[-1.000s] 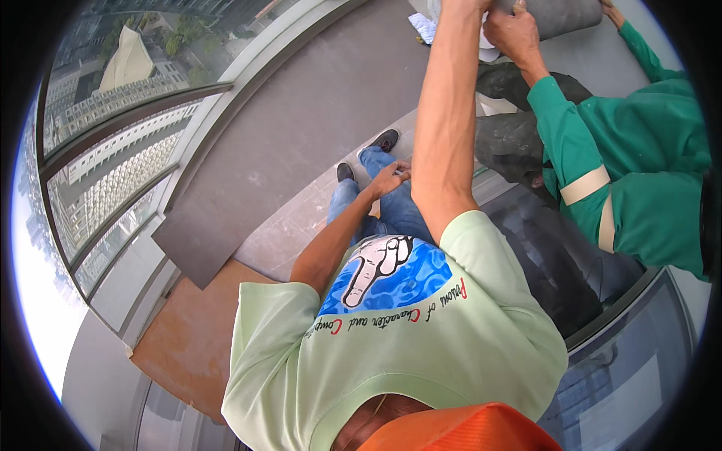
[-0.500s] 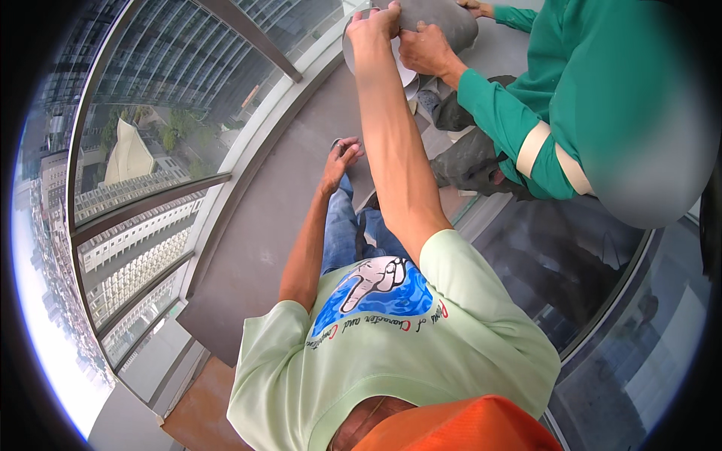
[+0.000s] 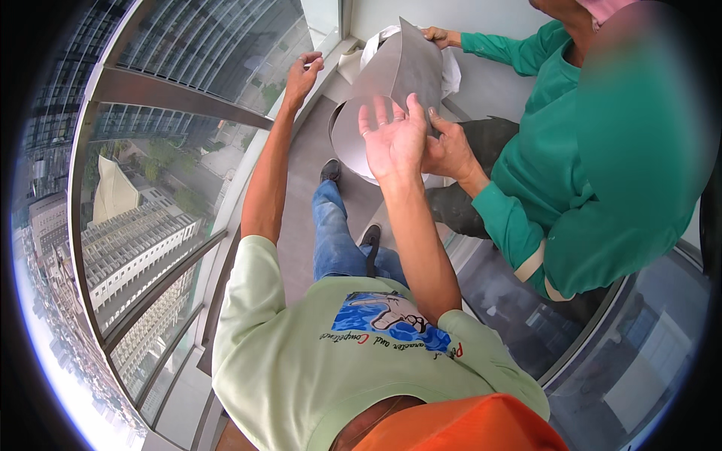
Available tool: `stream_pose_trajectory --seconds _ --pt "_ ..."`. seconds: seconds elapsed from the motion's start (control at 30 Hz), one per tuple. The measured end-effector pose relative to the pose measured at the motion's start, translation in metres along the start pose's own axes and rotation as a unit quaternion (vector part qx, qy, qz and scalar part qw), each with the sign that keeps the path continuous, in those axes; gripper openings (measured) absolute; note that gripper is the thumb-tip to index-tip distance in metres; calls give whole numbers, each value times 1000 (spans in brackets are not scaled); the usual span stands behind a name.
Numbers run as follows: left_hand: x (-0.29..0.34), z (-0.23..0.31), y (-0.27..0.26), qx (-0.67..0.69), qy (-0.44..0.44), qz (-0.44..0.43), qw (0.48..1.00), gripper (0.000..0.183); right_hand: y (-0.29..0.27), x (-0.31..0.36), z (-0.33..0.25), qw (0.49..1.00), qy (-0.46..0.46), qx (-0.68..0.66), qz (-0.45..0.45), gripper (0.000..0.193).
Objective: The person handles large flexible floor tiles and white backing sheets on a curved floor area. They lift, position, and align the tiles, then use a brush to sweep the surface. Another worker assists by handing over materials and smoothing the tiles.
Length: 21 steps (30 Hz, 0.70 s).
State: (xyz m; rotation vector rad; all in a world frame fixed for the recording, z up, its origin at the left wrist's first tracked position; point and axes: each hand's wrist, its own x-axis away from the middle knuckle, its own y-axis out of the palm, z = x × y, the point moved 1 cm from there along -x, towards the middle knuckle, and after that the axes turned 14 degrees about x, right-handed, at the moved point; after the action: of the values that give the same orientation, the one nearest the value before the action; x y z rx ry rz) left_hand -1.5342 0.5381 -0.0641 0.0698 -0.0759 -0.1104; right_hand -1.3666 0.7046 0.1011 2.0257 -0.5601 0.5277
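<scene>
A large grey sheet [image 3: 410, 71], curled into a roll with a round flap at its near end, stands ahead of me. My right hand [image 3: 395, 139] is turned palm up with its fingers spread, over the near end of the roll and holding nothing. Close beside it, a co-worker's hand [image 3: 449, 146] is at the roll's side; that person's other hand [image 3: 440, 36] rests at the far end. My left hand [image 3: 304, 75] is raised by the window frame, its fingers loosely bent and apart, with nothing visible in them.
Tall window panes [image 3: 162, 173] with metal bars run along my left, a city far below. The co-worker in a green top [image 3: 556, 143] crouches close on my right. White wrapping [image 3: 450, 75] shows behind the roll. Dark glass [image 3: 526, 293] lies at the lower right.
My right hand has let go of the roll's edge and turned palm up. My left hand has risen from beside my thigh toward the window. More of the roll shows now.
</scene>
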Motion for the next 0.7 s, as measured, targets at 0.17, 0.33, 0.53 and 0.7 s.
stream_pose_trajectory --seconds 0.17,0.33,0.53,0.7 --pt "-137 -10 83 -129 9 -127 983 36 31 1 -39 995 10 -78 64 69" --pt "-220 -45 160 -325 122 -249 904 33 66 -11 -65 994 -14 -104 30 40" --pt "-260 -112 199 -533 308 -315 723 36 78 -21 -71 988 -5 -118 104 18" --pt "-315 -80 223 -375 56 -289 879 33 82 -24 -71 986 -30 -101 130 19"
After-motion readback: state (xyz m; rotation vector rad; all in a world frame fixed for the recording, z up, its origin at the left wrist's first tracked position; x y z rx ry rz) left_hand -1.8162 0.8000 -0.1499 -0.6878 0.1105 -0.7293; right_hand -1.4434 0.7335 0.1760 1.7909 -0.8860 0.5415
